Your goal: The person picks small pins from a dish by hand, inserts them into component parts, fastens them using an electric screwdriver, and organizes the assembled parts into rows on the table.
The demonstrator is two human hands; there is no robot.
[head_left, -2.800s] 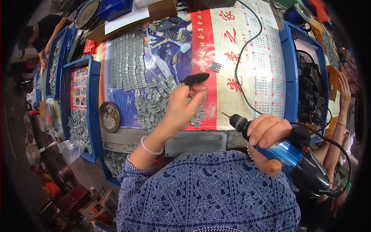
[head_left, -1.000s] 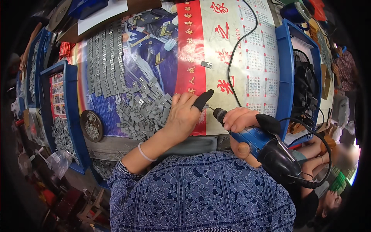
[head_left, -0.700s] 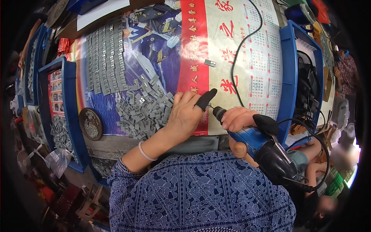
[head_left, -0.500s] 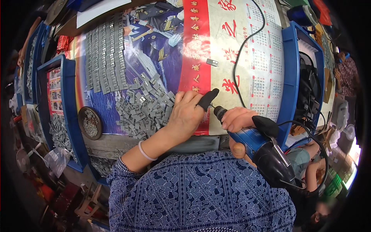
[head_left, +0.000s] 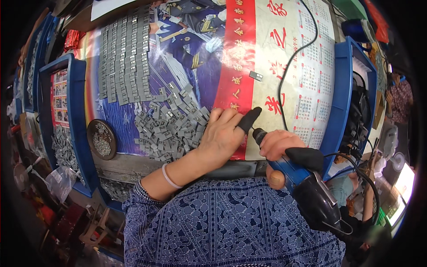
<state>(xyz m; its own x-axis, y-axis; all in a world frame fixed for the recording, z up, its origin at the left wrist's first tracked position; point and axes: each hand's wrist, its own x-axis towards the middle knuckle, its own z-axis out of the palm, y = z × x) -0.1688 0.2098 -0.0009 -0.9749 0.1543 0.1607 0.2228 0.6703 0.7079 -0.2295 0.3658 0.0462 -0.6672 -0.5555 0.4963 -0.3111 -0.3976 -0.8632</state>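
My right hand (head_left: 281,146) is wrapped round a blue and black corded electric screwdriver (head_left: 307,189), which points up and to the left with its tip close to my left fingers. A black cover sits on one finger. My left hand (head_left: 223,135), with a black cot on one digit, presses its fingers together at the tip; whatever they pinch is hidden. Beside that hand, to the left, lies a loose heap of small grey plastic parts with metal insets (head_left: 171,124). One single grey part (head_left: 255,75) rests beyond my hands on the poster sheet.
Neat rows of grey parts (head_left: 126,58) fill the far left. A round dish of tiny metal pieces (head_left: 102,139) stands near a blue tray (head_left: 82,120). At right is another blue tray (head_left: 338,111). A black cable (head_left: 280,89) crosses the poster (head_left: 267,120). People sit at right.
The view has shifted slightly, so the table things sit a little differently in it. Both hands stay close together, the screwdriver still held with its tip at my left fingers.
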